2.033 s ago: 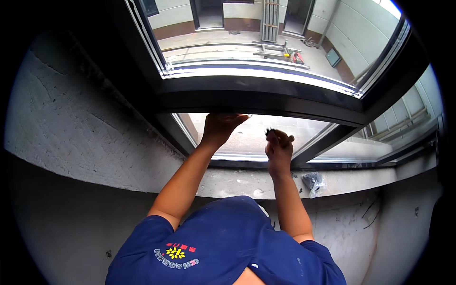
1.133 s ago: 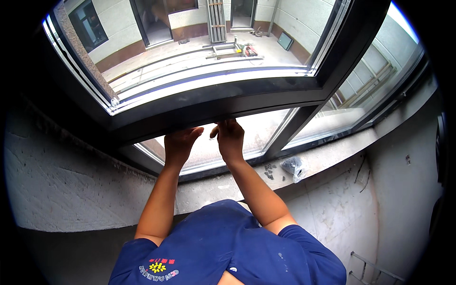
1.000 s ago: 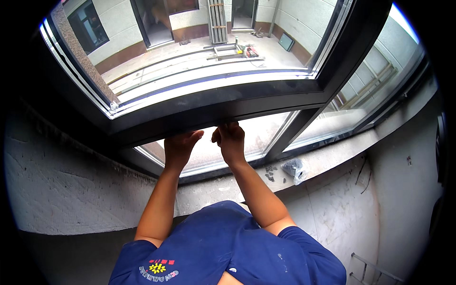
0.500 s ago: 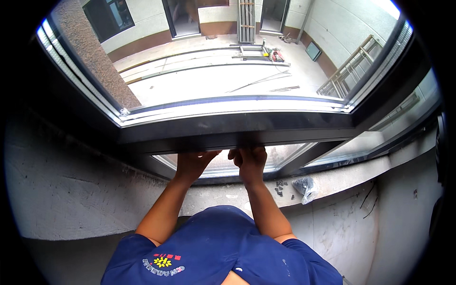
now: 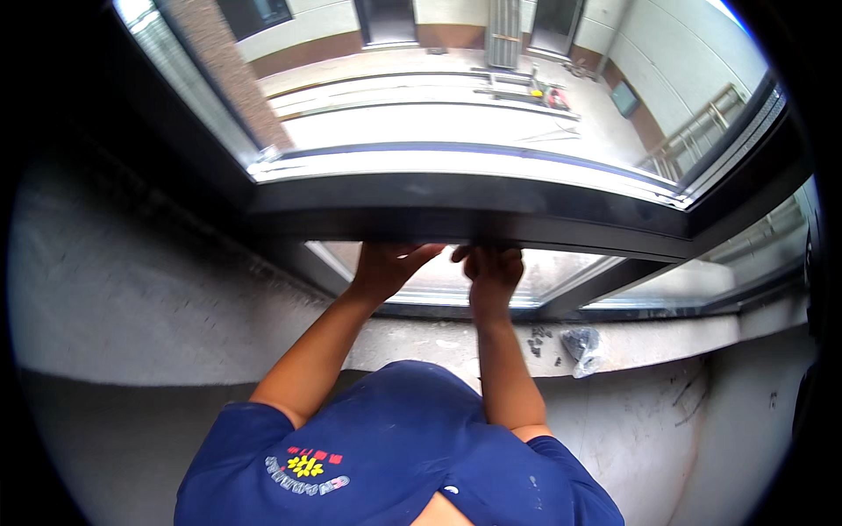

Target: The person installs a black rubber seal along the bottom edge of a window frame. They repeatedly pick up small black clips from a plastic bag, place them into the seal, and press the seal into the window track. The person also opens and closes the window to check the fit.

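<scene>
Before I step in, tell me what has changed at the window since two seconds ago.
The right hand has gone up to the underside of the dark window bar, closer to the left hand; the small black piece it held is now out of sight, so release can't be judged. The left hand stays at the bar, and the clear bag stays on the sill.

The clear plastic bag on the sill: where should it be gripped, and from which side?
Probably pinch the bag by its crumpled clear end, from above and the near side: that end lies toward the near edge of the sill, while dark contents show in the farther part.
</scene>
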Available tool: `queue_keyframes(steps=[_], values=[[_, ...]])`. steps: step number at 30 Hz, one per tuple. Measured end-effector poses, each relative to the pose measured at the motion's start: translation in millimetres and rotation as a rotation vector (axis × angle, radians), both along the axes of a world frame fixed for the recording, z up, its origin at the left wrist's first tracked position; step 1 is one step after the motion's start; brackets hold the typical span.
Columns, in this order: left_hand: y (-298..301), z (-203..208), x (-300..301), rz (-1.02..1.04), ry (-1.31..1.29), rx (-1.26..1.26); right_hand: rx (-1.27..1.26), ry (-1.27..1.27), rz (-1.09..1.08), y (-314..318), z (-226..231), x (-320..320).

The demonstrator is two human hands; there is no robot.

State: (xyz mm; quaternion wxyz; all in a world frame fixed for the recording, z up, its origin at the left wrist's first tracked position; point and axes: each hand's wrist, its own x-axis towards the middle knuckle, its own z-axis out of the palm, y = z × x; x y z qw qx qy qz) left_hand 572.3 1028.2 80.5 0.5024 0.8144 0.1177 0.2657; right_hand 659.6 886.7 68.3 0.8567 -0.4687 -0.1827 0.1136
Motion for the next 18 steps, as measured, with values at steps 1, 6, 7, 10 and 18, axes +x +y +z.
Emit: queue_keyframes(steps=[1,6,7,10,18], values=[[0,1,-1,0.027,0.054,0.004,0.027,-0.004,0.008,-2,0,-1],[-6,3,-9,0.038,0.112,0.005,-0.059,0.074,0.119,-9,-3,-2],[-9,3,-12,0.048,0.092,0.028,-0.034,0.125,0.129,-10,-6,-4],[-17,4,-18,0.065,0.050,0.118,-0.087,0.055,0.172,-15,-16,-8],[-40,32,-44,0.036,-0.253,0.392,-0.058,-0.129,0.255,-40,-38,-19]])
